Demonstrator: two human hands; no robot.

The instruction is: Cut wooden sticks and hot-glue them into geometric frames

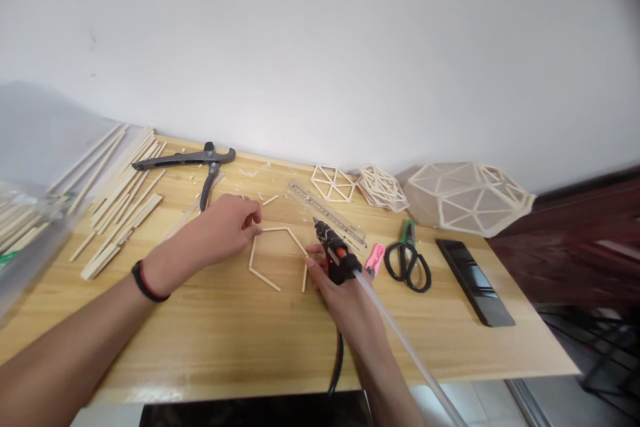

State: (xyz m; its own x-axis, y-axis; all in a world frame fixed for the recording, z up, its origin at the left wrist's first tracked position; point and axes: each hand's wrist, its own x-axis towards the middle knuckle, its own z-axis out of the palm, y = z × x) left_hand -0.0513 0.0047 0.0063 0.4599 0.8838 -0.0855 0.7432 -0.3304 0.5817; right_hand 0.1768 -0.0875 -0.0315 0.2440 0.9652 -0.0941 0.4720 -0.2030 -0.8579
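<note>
Thin wooden sticks [274, 229] lie on the table as a hexagon outline, open at the near side. My left hand [220, 227] is closed, its curled fingertips at the upper end of the left-hand stick [253, 253]. In my right hand [345, 293] is a black hot glue gun [336, 250], its nozzle pointing up and left, above the table. A long translucent glue stick [400, 333] sticks out of its back. My right thumb and fingertips are by the right-hand sticks of the outline; whether they touch them I cannot tell.
A grey cutter [185, 159] and many loose sticks [123, 213] lie left. Behind the outline is a clear ruler [327, 210]. Glued stick frames [333, 183] and a panelled dome piece [465, 197] stand along the wall. Scissors [407, 267], a pink clip-like item [375, 257] and a phone [474, 282] lie right.
</note>
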